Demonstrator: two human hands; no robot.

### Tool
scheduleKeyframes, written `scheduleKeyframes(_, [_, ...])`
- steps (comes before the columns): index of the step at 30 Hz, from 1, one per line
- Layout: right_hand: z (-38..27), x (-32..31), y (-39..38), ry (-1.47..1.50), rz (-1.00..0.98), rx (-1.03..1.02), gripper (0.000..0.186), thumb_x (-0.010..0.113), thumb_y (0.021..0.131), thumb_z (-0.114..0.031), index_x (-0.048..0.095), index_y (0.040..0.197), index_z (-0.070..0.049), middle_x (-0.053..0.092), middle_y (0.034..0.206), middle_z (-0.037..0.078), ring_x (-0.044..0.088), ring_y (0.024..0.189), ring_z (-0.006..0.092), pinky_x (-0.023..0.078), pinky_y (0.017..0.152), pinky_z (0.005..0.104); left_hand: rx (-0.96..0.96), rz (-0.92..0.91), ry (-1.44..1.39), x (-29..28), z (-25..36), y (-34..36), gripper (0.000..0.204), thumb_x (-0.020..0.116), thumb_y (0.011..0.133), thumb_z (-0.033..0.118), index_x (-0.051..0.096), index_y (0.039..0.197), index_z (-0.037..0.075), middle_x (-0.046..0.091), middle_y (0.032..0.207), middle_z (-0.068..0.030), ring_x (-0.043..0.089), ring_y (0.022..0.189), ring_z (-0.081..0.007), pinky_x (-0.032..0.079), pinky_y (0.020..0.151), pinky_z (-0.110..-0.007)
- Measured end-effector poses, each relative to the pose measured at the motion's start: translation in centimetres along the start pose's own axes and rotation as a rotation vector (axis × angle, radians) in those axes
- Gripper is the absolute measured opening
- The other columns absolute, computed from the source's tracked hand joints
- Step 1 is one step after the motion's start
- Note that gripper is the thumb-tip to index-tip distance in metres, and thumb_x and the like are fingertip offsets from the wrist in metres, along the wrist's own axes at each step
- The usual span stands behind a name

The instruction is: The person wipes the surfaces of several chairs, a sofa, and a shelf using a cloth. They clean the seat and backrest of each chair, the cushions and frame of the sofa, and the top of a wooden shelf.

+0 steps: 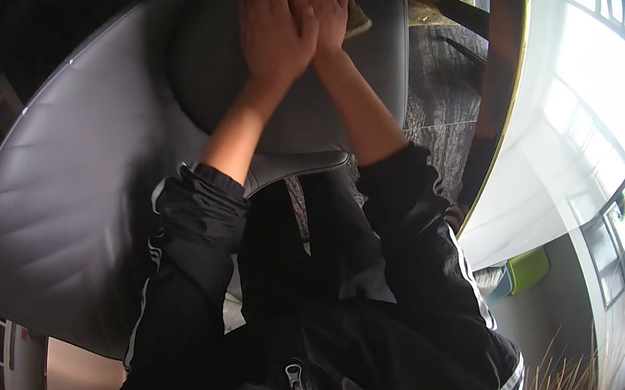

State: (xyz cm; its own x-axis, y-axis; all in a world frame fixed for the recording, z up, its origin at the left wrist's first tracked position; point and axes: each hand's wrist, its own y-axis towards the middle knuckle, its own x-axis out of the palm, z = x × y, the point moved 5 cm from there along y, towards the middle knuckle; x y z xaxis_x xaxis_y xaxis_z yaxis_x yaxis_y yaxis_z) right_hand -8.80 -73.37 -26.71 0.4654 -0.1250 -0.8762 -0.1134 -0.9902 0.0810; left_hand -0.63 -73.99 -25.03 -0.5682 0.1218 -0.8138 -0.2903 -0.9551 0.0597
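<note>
Fingers of both hands lie flat and close together, right hand (324, 3) overlapping left hand (274, 31), pressing a yellowish-green folded cloth (356, 22) onto the dark grey leather chair seat (209, 70). Cloth is mostly hidden under the palms, only a corner shows by the right hand. Risks, as a judgement: smooth leather lets the cloth slide out sideways; stacked hands could slip and lose pressure. Beyond, a gold-rimmed glossy table edge (495, 143) sits near.
</note>
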Motion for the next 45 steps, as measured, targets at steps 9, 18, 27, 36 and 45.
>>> scheduleKeyframes(9, [1.4,1.0,-9.8,-0.066,-0.201,0.026,0.054,0.051,0.094,-0.038,0.047,0.147,-0.030,0.036,0.160,-0.001,0.031,0.148,0.0278,0.023,0.119,0.0520,-0.130,-0.113,0.017,2.4,1.6,-9.9,0.071,0.043,0.096,0.037,0.030,0.149,-0.009,0.034,0.151,-0.0322,0.033,0.140,-0.0501,0.026,0.116,-0.059])
scheduleKeyframes(18, [-0.6,-1.4,-24.3,-0.186,-0.488,-0.034,0.054,0.052,0.095,-0.039,0.046,0.148,-0.034,0.036,0.160,-0.003,0.031,0.147,0.0253,0.024,0.118,0.0561,-0.500,-0.396,-0.061,1.3,5.6,-24.1,0.076,0.039,0.098,0.038,0.018,0.154,-0.009,0.020,0.158,-0.0334,0.019,0.148,-0.0509,0.019,0.118,-0.060])
scheduleKeyframes(27, [-6.7,3.5,-4.7,-0.104,-0.128,-0.096,0.059,0.066,0.090,-0.024,0.049,0.146,-0.021,0.045,0.152,0.003,0.039,0.141,0.0306,0.028,0.118,0.0550,-0.588,-0.261,-0.151,-2.6,-0.1,-21.9,0.068,0.044,0.102,0.030,0.020,0.155,-0.005,0.025,0.159,-0.0269,0.022,0.147,-0.0490,0.021,0.117,-0.061])
scheduleKeyframes(36, [-15.0,10.3,-8.6,0.264,-0.333,-0.363,0.056,0.065,0.087,-0.014,0.052,0.141,-0.009,0.048,0.149,0.009,0.042,0.141,0.0272,0.028,0.120,0.0502,-0.435,-0.238,-0.299,-2.8,0.2,-21.9,0.085,0.057,0.094,0.047,0.024,0.155,-0.002,0.028,0.157,-0.0262,0.024,0.146,-0.0481,0.018,0.119,-0.058])
scheduleKeyframes(45, [-13.3,8.1,-14.9,0.369,-0.659,-0.717,0.057,0.064,0.084,-0.014,0.054,0.140,-0.013,0.048,0.150,0.005,0.041,0.142,0.0193,0.024,0.125,0.0425,-0.462,-0.470,-0.130,-4.1,-0.3,-24.5,0.040,0.055,0.092,0.021,0.056,0.127,0.000,0.057,0.132,-0.0198,0.048,0.131,-0.0374,0.028,0.115,-0.063])
